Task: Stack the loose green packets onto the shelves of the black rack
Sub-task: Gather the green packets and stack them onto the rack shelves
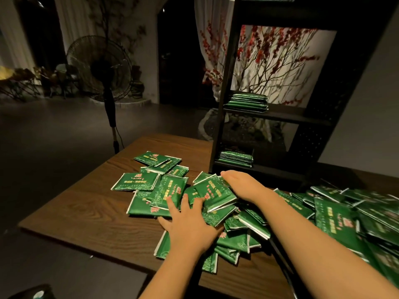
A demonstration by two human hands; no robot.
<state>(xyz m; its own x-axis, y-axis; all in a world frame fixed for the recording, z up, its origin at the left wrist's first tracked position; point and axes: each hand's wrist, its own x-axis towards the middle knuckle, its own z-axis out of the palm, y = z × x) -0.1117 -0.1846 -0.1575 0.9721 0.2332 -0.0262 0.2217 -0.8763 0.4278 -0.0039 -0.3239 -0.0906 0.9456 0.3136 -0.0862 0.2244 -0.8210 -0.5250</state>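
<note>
On the wooden table (86,203), just in front of the black rack (224,104), a heap of loose green packets (155,190) lies spread out — some flat, many overlapping, more trailing off blurred to the right of the rack's foot. From the head camera, both hands are down in that heap, close together. The left hand (190,225) lies flat with fingers spread, pressing on the packets nearest the table's front edge. The right hand (241,184) sits closer to the rack, its fingers bent round the far edge of a small bunch of packets (216,193) that looks gathered and squared up.

Inside the rack, one short stack (246,102) rests on the middle shelf (291,116) and another (236,158) on the bottom shelf (269,167), both at the left side; the top shelf is cut off by the frame. By this showing, the job is barely begun — two modest stacks shelved, most of the packets on the table. The step in hand seems to be collecting another bunch to lift.
</note>
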